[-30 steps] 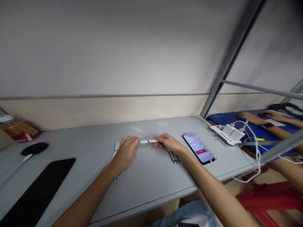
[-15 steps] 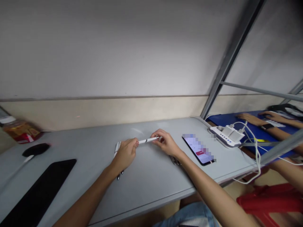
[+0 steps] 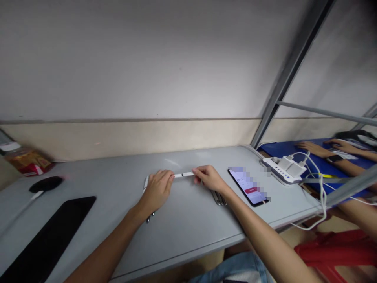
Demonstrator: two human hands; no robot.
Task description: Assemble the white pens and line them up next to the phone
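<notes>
Between my two hands a slim white pen point(image 3: 184, 174) with a black band is held level just over the grey desk point(image 3: 188, 220). Its left end is gripped by my left hand point(image 3: 159, 188), fingers closed. My right hand point(image 3: 208, 177) pinches the other end between thumb and fingers. Partly under my left hand lie white pens or pen parts point(image 3: 145, 183), their metal tips point(image 3: 149, 219) showing below the wrist. Several pen-like pieces with silvery ends point(image 3: 218, 198) lie beside my right wrist, partly covered by it.
Right of my right hand lies a lit phone point(image 3: 247, 186). Beyond it sits a white power strip point(image 3: 282, 171) with chargers and cables. At left are a black slab point(image 3: 59, 236), a black cabled disc point(image 3: 45, 183) and a bottle point(image 3: 28, 160). Another person's hands point(image 3: 313, 149) rest at the neighbouring blue-covered desk.
My right hand has turned and its fingers have closed more on the pen's right end. The left hand keeps its grip. The camera view has shifted slightly.
</notes>
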